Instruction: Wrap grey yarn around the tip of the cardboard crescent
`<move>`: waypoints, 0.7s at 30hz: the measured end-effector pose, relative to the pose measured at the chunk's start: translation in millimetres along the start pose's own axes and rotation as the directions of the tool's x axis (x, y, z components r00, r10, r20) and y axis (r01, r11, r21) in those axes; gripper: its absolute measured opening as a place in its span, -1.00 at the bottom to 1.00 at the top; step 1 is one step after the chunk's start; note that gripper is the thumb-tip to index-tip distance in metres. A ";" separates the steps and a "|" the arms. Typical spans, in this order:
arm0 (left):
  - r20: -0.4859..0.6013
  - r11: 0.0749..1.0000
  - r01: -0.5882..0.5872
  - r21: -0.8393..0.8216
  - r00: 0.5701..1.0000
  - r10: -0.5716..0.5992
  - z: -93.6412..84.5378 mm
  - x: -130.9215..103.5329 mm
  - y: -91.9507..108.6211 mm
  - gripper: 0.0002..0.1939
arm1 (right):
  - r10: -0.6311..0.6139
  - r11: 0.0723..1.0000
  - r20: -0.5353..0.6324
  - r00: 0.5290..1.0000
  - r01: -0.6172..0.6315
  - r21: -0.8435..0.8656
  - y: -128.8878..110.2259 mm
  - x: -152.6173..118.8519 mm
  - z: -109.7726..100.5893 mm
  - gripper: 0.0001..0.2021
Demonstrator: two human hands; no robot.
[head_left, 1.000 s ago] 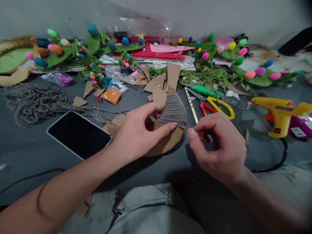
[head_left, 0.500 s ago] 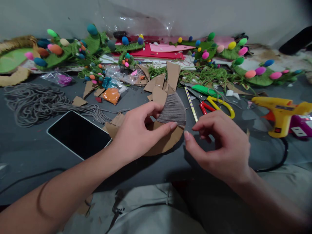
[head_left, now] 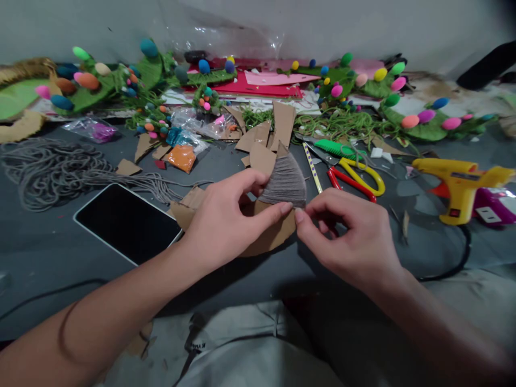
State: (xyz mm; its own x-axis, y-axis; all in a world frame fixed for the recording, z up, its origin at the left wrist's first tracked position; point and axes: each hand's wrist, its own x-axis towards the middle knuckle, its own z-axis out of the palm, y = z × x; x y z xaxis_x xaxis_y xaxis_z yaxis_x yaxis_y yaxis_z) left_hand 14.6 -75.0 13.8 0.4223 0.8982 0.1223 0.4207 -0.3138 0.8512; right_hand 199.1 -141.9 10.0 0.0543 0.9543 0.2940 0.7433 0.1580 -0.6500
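Observation:
A curved cardboard piece (head_left: 278, 232) has its upper part wrapped in close turns of grey cord (head_left: 285, 181). My left hand (head_left: 229, 215) grips it from the left, thumb pressed along the lowest turns and fingers behind, partly hidden. At the right edge of the wrapping, my right hand (head_left: 346, 234) pinches the cord between thumb and index fingertip, touching the cardboard rim. Its other fingers are curled in. Leftward, a loose heap of the same cord (head_left: 56, 169) trails strands toward the cardboard behind my left hand.
A phone (head_left: 129, 223) lies by my left forearm. Beyond my right hand are scissors (head_left: 363, 174), a dotted strip (head_left: 313, 167) and a yellow glue gun (head_left: 461, 185) with a black cable. Cardboard scraps (head_left: 258, 137), small bags and green decorations with coloured balls (head_left: 423, 118) line the back.
My right hand has moved left to the edge of the wrapped cardboard, and its thumb and index finger have closed there. My left hand keeps its hold. The view has shifted slightly.

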 end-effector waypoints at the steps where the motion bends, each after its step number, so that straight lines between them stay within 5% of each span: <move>1: -0.003 1.000 -0.004 0.004 1.000 0.004 0.2 0.0 0.0 -0.73 | -0.006 1.000 -0.001 1.000 0.006 0.000 0.1 0.4 0.3 -0.79; 21: -0.025 1.000 -0.025 0.011 0.999 0.025 1.4 -0.1 -0.6 -0.74 | -0.017 1.000 0.008 1.000 0.017 -0.008 0.6 1.6 -3.6 -0.72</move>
State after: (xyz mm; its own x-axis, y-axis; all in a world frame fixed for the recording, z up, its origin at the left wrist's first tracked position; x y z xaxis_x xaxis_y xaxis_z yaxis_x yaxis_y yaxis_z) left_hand 15.4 -75.3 12.6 0.4127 0.8973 0.1565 0.4191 -0.3396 0.8420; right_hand 202.0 -141.2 12.6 0.0359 0.9535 0.2993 0.7493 0.1725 -0.6394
